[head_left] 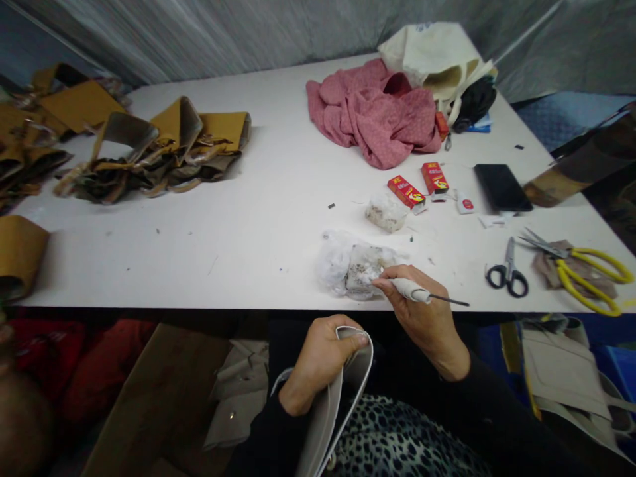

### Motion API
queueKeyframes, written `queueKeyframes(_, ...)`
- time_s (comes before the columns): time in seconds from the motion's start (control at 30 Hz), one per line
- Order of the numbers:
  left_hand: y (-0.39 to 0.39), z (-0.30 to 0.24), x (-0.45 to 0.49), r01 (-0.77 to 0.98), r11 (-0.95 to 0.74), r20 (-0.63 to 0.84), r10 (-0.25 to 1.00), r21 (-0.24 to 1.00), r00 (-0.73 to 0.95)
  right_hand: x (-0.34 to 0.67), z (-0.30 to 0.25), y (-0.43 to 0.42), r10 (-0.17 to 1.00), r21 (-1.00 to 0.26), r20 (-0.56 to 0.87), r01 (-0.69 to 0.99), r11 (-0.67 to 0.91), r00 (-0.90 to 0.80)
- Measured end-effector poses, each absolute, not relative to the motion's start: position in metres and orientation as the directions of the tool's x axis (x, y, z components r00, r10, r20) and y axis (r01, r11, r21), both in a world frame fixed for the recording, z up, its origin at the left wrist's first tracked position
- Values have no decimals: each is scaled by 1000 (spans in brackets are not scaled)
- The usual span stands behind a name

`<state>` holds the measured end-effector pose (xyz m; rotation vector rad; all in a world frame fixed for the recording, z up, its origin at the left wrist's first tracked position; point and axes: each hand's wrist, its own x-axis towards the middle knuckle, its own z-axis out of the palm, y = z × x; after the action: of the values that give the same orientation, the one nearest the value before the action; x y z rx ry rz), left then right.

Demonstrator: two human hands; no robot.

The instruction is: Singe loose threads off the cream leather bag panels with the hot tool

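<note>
My left hand grips the top edge of a pale grey bag piece, thumb on its inner side; the piece hangs down over my lap. In my right hand is a thin tool with a white-wrapped handle, its dark metal rod sticking out to the right. The tool's other end is hidden at my fingertips, over a plastic-wrapped block with dark stains at the table's front edge. A smaller stained clear bag lies just behind it.
Red small boxes, a black phone, black-handled scissors and yellow-handled scissors lie to the right. A pink cloth and cream bag are at the back. Several mustard bag pieces stand left. Part of another person shows lower left.
</note>
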<state>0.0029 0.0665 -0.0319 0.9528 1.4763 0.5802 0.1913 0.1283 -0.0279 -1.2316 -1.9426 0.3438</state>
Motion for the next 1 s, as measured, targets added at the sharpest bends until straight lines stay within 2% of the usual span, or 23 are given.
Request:
queueKeyframes(0.13,66,-28,1,294,491,-533,843,820,79,197,-30,117,892,-780,452,477,405,-18)
queueKeyframes(0.2,65,-27,1,326,474,-523,849,818,77,199,-31,107,940,-894,337,334,300,58)
queueKeyframes(0.3,64,-27,2,332,456,-509,856,826,89,198,-35,90,994,-982,107,157,103,20)
queueKeyframes(0.37,63,-28,4,333,445,-500,861,831,98,197,-40,80,999,-993,35,109,38,-32)
queueKeyframes(0.5,61,-29,6,352,438,-499,860,827,102,198,-50,68,999,-996,-14,86,-10,-45)
queueKeyframes(0.83,60,-25,10,357,439,-499,862,824,92,204,-53,67,991,-986,26,161,47,-128)
queueKeyframes(1.0,60,-26,9,325,442,-488,870,836,73,204,-56,67,986,-991,28,126,50,-165)
